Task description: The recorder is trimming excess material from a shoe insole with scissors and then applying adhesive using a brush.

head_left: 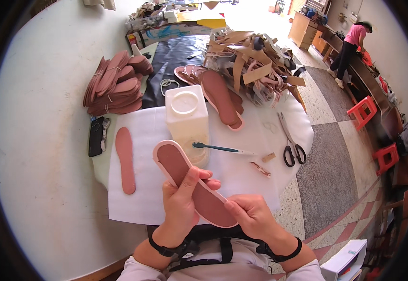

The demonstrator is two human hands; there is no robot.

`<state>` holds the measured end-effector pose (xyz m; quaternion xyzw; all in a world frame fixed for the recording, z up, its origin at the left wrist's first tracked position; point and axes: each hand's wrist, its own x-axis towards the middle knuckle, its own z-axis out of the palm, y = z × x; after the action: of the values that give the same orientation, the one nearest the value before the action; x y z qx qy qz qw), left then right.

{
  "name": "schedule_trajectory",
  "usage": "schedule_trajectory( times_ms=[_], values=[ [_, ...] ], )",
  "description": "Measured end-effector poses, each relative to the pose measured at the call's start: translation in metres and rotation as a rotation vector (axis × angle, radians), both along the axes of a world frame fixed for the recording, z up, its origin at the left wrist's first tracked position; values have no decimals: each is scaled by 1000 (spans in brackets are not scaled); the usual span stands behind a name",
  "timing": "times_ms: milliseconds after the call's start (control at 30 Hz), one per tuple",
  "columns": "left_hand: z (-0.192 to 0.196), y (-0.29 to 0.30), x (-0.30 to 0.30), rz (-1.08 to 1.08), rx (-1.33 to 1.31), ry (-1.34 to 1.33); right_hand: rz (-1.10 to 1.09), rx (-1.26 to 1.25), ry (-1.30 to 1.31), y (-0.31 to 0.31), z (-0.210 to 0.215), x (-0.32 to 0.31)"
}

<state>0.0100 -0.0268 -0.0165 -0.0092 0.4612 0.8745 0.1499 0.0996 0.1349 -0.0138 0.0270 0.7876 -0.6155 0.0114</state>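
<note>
A brown insole with a pale pink rim (172, 160) is held up in front of me, tilted from upper left to lower right. My left hand (183, 199) wraps round its middle, thumb on top. At its lower right end, my right hand (250, 213) pinches the pink edge between thumb and fingers. Just beyond stands a white plastic container (186, 110) with a round lid. A dark teal brush (218, 148) lies beside it, its head at a cloudy pot (197, 158). To the left, a single brown insole (126, 159) rests flat on the white sheet (143, 206).
Bundled insoles (115, 84) are stacked at the far left, by a black phone (95, 136). More rimmed insoles (218, 93) lie near a heap of tan strips (250, 61). Black-handled scissors (290, 145) lie at right. A person in pink (354, 37) bends over a bench; red stools (363, 112) stand nearby.
</note>
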Motion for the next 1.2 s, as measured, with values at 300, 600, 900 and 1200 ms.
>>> schedule_trajectory(
  times_ms=[300, 600, 900, 1200],
  values=[
    [3, -3, -2, 31, 58, -20, -45, -108, 21, -2, -6, 0],
    [3, -5, -1, 17, 44, -28, -26, -108, -80, -4, -9, 6],
    [-1, -6, -5, 41, 11, -72, 33, -94, -81, -6, -13, 3],
    [0, -1, -4, 49, 32, -22, -136, -43, 147, 8, -11, 8]
  ],
)
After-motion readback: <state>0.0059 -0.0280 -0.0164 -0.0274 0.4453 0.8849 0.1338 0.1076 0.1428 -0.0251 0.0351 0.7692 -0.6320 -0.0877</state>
